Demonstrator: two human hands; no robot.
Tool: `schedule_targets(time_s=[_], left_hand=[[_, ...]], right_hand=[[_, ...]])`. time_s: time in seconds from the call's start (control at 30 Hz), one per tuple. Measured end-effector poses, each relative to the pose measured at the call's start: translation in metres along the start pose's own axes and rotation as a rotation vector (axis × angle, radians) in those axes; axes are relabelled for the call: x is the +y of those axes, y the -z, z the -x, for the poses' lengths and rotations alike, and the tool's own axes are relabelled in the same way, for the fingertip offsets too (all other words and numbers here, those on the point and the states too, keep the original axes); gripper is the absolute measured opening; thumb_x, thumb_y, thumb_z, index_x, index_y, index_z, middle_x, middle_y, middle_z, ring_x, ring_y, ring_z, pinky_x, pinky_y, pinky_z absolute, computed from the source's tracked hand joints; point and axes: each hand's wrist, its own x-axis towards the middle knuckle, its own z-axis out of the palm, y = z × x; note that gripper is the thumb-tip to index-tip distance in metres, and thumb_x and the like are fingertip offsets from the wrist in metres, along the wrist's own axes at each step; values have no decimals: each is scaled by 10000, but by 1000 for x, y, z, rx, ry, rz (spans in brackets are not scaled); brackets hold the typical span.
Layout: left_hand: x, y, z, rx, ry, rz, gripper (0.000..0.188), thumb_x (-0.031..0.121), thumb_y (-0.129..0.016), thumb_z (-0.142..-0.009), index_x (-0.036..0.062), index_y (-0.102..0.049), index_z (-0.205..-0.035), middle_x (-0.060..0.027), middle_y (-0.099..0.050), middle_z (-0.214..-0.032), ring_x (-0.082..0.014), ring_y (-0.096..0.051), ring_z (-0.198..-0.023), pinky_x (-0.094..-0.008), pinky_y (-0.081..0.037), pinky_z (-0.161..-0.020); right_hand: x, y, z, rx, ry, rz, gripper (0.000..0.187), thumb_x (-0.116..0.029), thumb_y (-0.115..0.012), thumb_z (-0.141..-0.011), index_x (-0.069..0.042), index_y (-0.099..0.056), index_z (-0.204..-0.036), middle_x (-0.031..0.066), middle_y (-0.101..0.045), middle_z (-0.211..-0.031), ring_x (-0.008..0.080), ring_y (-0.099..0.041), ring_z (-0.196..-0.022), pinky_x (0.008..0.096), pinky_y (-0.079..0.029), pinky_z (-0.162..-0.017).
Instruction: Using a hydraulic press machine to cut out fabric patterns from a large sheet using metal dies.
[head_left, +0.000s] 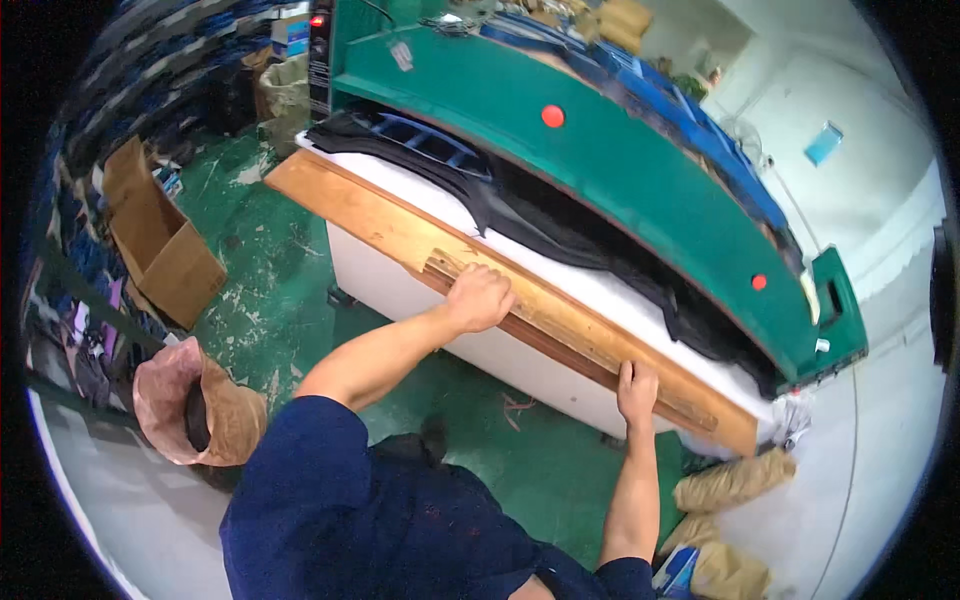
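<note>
My left hand (480,298) is closed round a long wooden strip (560,338) that runs along the front edge of a wooden board (350,212). Farther right, my right hand (637,390) grips the same strip, its thumb on top. Behind the board lies a white slab (630,290). Black cloth (540,235) is spread over it, with a blue slatted piece (425,138) at the left. The cloth reaches under the green beam (630,160) of a large machine. Fingers of both hands are partly hidden beneath the strip.
Red round buttons (553,116) sit on the beam. Blue rails (670,95) lie above it. On the left stand an open cardboard box (165,245) and a brown sack (235,405). Rolled brown sacks (735,480) lie at lower right. The green floor (260,270) is scuffed.
</note>
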Motion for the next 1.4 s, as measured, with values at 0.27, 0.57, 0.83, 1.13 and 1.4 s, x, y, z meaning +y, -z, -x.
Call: schedule_targets(time_s=[0.27, 0.57, 0.83, 1.13, 1.4], left_hand=[[16, 27, 4, 95, -82, 16, 296, 299, -592, -908, 27, -663, -817, -169, -659, -856, -356, -609, -877, -476, -433, -868], [27, 48, 4, 53, -52, 39, 242, 263, -624, -879, 22, -631, -856, -160, -615, -843, -352, -589, -857, -480, -442, -833], [16, 76, 0, -107, -72, 283, 248, 228, -666, -857, -16, -637, -892, -215, -646, -946, -398, -607, -932, -486, -466, -874], [-248, 205, -73, 57, -150, 330, 476, 102, -716, -812, -12, -593, -1257, -216, -655, -1188, -389, -625, -1112, -450, -488, -988], [-417, 248, -86, -266, -14, 223, 876, 299, -809, -762, -10, -384, -1463, -234, -501, -1419, -394, -482, -1311, -488, -340, -1142]], right_hand=[[-14, 24, -3, 40, -16, -11, 186, -182, -573, -942, -25, -669, -913, 202, -666, -877, 399, -605, -873, 505, -442, -840], [-29, 43, -5, 3, -61, 62, 165, -152, -554, -936, -14, -637, -901, 181, -643, -905, 385, -582, -891, 492, -424, -866], [-9, 51, -15, -200, -314, 41, 291, -172, -565, -936, 52, -581, -751, 168, -574, -681, 242, -568, -658, 380, -458, -646], [-336, -38, -211, -265, -257, -574, 172, -82, -687, -901, 21, -677, -1038, 61, -701, -888, 105, -619, -792, 267, -510, -739], [-548, -203, -329, -550, -142, -259, 426, -293, -754, -790, 56, -672, -1021, 244, -709, -943, 393, -695, -909, 437, -543, -832]])
